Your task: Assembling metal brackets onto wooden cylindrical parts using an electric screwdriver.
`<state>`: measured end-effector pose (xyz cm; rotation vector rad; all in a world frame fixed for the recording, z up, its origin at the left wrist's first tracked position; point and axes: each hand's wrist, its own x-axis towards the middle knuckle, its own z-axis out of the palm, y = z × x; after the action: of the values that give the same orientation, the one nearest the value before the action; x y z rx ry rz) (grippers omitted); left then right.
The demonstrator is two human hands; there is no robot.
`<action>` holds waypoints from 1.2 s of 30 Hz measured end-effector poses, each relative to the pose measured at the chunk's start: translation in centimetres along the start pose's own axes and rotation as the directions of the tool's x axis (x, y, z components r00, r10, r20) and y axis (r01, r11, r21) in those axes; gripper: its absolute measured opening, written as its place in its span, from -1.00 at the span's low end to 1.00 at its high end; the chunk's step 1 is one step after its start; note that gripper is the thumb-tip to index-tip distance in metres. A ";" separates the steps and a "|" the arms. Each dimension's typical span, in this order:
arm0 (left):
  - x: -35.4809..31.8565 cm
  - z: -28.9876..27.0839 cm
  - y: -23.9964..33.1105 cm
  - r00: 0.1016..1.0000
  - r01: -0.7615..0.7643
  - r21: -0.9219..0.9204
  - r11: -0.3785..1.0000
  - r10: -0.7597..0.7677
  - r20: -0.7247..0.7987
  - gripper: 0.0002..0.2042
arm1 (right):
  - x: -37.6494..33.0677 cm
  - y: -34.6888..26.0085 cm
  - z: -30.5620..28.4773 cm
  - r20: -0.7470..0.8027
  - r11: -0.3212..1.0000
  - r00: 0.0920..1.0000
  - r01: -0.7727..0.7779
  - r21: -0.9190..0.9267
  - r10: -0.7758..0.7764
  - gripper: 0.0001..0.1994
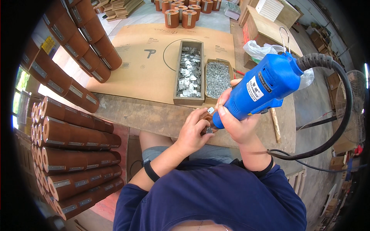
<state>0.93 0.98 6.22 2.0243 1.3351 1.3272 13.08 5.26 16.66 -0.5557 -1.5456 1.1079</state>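
Just above the near edge of the surface (154, 120), the left grip (192, 131) is closed by fingers and thumb around a small workpiece (208, 117), which is brown with metal showing and mostly hidden. A pale metal plate (211, 110) shows at its twelve o'clock side, a dark metal bit (209, 130) at its six.

The right grip (242, 125) wraps firmly around the blue power tool (266, 88). The tool's long axis runs from eight o'clock at the nose to two o'clock at the cable end, so the workpiece lies at nine o'clock from the right grip, right by the nose. Whether nose and workpiece touch, I cannot tell. The left grip is the nearer one to the workpiece, since it holds it.

Farther off, at eleven o'clock from the workpiece, stands a wooden tray (189, 101) of loose metal plates (189, 75), long axis twelve to six. Beside it, between twelve and one, a cardboard box (212, 100) holds silver screws (217, 77); the right grip is nearer to that. Beyond, near twelve, stand brown cylinders (172, 18).
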 end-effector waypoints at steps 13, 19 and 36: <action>-0.2 0.3 -0.3 1.000 0.020 -0.015 1.000 -0.020 0.000 -0.62 | -0.2 -0.3 -0.1 0.057 1.000 0.998 -0.012 0.023 0.010 -0.47; -0.1 -0.1 -0.1 0.999 0.028 0.012 1.000 -0.028 0.021 -0.63 | -0.4 -0.8 -1.7 -0.187 0.973 0.982 0.027 0.230 0.018 -0.45; 1.1 -5.5 -0.4 0.915 -0.015 0.069 0.997 -0.014 0.404 -0.68 | -7.1 10.0 -15.3 -0.654 0.828 0.509 -0.310 0.467 0.559 -0.70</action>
<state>-3.84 1.15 9.15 2.1920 1.1991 0.8024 27.37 9.37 3.85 -1.0966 -0.4454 1.2100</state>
